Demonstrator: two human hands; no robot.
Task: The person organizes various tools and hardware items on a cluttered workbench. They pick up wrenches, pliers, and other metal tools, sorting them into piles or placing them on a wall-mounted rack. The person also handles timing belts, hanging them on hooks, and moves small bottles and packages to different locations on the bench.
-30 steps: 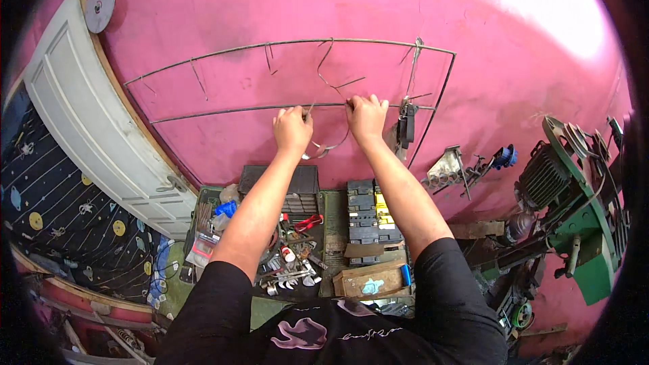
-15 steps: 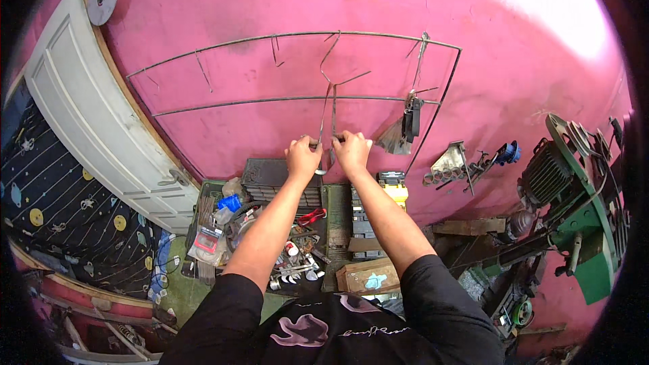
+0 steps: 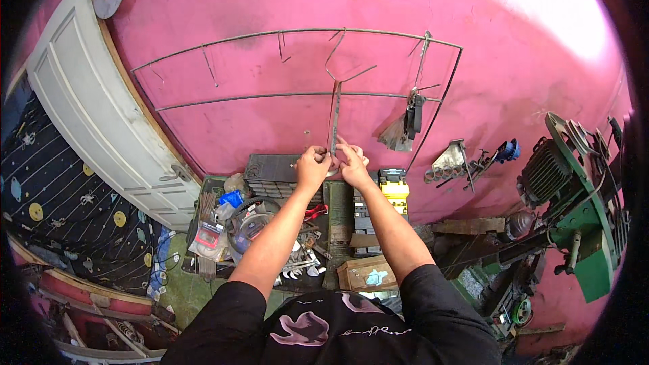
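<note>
Hanging band: our thin metal-looking band [image 3: 334,118] drops from the bent wire hook [image 3: 357,74] at 12 o'clock, crossing the rack's [image 3: 270,96] lower bar.
Done: its upper end appears caught on the hook's bend.
Left: its lower end is not yet free of our fingers.
Left hand: ours [image 3: 314,166] seems to pinch the lower end.
Right hand: ours [image 3: 353,165] sits just beside, fingers reaching to the band; we cannot tell whether they grip.
Around us: black bundle [image 3: 413,118] on the rack at 2 o'clock, yellow case [image 3: 395,190] at 4, dark stacked cases [image 3: 274,166] at 9.
</note>
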